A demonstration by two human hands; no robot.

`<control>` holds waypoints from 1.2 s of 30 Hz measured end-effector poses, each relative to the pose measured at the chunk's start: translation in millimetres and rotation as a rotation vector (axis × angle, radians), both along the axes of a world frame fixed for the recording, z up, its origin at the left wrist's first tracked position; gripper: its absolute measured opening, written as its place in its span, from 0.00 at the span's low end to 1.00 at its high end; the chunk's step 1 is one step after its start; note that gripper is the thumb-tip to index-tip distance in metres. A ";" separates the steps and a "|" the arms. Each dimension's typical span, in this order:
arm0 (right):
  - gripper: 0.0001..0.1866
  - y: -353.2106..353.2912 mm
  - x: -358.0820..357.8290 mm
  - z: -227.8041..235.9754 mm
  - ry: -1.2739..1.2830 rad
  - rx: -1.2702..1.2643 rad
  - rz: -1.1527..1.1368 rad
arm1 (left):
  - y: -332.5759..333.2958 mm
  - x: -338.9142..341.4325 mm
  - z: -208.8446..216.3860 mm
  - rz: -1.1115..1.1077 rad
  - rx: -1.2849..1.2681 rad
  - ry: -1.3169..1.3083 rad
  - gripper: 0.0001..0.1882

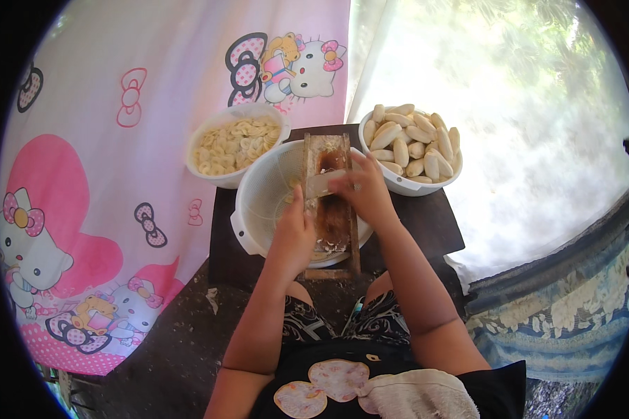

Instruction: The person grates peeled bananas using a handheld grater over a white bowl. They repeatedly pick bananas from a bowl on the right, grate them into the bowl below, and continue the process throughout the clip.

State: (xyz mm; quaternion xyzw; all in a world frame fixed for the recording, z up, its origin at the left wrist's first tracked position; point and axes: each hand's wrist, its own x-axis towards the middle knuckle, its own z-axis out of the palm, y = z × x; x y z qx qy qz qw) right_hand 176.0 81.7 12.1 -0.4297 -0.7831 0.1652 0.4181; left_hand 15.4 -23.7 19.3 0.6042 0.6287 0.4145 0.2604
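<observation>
A wooden slicer board (pixel 333 241) lies lengthwise across a large white colander basin (pixel 248 209), its middle stained reddish brown. My left hand (pixel 295 234) grips the slicer's left side; the thumb points up along the rail, and the other fingers are mostly hidden. Over the middle of the board is my right hand (pixel 365 188), slightly smeared by motion. Its fingers are bent against a pale flat piece (pixel 321 184) lying across the slicer; whatever is under them is hidden. A few pale slices show inside the basin.
A white bowl of pale round slices (pixel 236 143) stands at the far left. Another white bowl holds several peeled bananas (pixel 416 143) at the far right. All rest on a dark table (pixel 426 223). A printed pink curtain (pixel 154 91) hangs on the left; a towel (pixel 419 394) lies on my lap.
</observation>
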 end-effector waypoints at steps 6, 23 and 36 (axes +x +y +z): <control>0.09 -34.7 4.7 -0.4 -0.003 0.069 0.034 | -1.4 -1.4 -4.6 0.001 0.009 0.012 0.29; 0.12 -67.8 -7.7 34.7 -0.349 0.028 0.422 | 6.3 -9.2 -14.7 -0.022 -0.039 -0.232 0.28; 0.11 -105.7 30.7 40.2 -0.358 0.272 0.381 | 8.6 -18.6 -15.1 -0.039 -0.035 -0.136 0.29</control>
